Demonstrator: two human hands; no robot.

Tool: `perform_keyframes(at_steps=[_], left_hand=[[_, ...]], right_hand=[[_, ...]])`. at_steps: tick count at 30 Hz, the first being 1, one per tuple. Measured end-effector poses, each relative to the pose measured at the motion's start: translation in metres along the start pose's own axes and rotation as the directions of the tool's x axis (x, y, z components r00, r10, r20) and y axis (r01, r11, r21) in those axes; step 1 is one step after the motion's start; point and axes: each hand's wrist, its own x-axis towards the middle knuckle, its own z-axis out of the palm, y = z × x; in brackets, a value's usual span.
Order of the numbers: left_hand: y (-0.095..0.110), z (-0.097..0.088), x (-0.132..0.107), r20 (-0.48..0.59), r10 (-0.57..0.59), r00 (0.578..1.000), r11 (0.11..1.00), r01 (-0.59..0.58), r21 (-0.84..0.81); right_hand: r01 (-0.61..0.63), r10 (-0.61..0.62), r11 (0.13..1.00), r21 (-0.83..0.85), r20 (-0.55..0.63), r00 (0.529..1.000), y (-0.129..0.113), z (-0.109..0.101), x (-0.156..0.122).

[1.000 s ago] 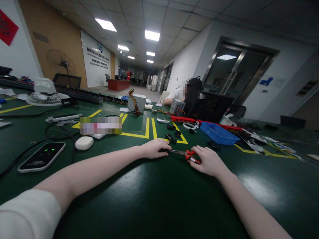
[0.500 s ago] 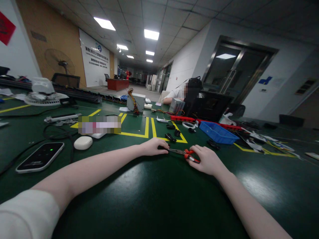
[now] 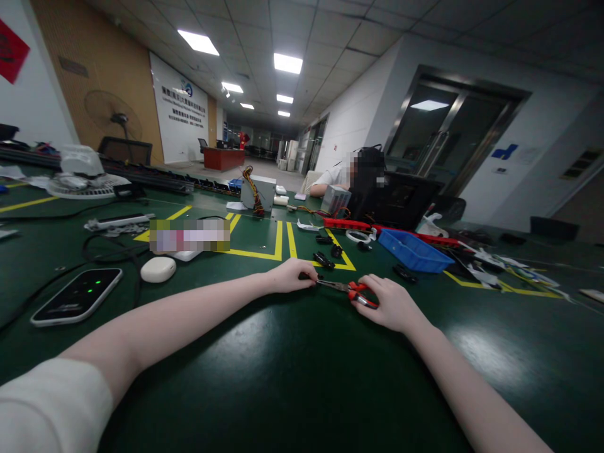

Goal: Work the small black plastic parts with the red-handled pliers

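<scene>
Red-handled long-nose pliers (image 3: 352, 289) are gripped in my right hand (image 3: 389, 302), their jaws pointing left. My left hand (image 3: 293, 275) is closed at the tips of the jaws, thumb and fingers pinched. A small dark piece (image 3: 320, 277) shows at those fingertips; what it is, I cannot make out. Both hands are low over the green table (image 3: 283, 377). Just beyond them lie several black cable pieces (image 3: 323, 260) near yellow tape lines.
On the left are a phone (image 3: 77, 297), a white rounded case (image 3: 158, 270) and black cables. A blue tray (image 3: 414, 250) stands to the right beside a red strip (image 3: 346, 224). Farther back are a metal power supply box (image 3: 258, 194) and a seated person (image 3: 363, 167).
My left hand has shifted very slightly at the pliers' tips. The right hand keeps its hold on the pliers in nearly the same place.
</scene>
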Motion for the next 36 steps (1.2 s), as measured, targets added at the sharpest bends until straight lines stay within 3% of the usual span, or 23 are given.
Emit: perform_keyframes(at_steps=[12, 24, 31, 36], left_hand=[[0.0001, -0.0006, 0.0, -0.001, -0.003, 1.0, 1.0, 0.003, -0.014], [0.0022, -0.001, -0.0005, 0.018, -0.007, 1.0, 1.0, 0.007, 0.008], [-0.0003, -0.001, -0.0014, -0.012, 0.081, 0.997, 0.997, -0.081, 0.019], [0.0017, -0.0021, -0.0031, -0.031, 0.06, 0.998, 0.998, -0.06, 0.014]], right_hand=[[-0.021, 0.019, 0.995, 0.096, 0.013, 1.0, -0.0047, 0.0032, 0.0024], [-0.004, 0.004, 0.996, 0.086, -0.005, 1.0, -0.0063, 0.0061, 0.0041], [-0.03, 0.028, 0.994, 0.105, 0.02, 0.999, -0.0056, 0.0035, 0.0035], [-0.061, 0.063, 0.988, 0.145, -0.01, 0.998, -0.0051, 0.0023, 0.0027]])
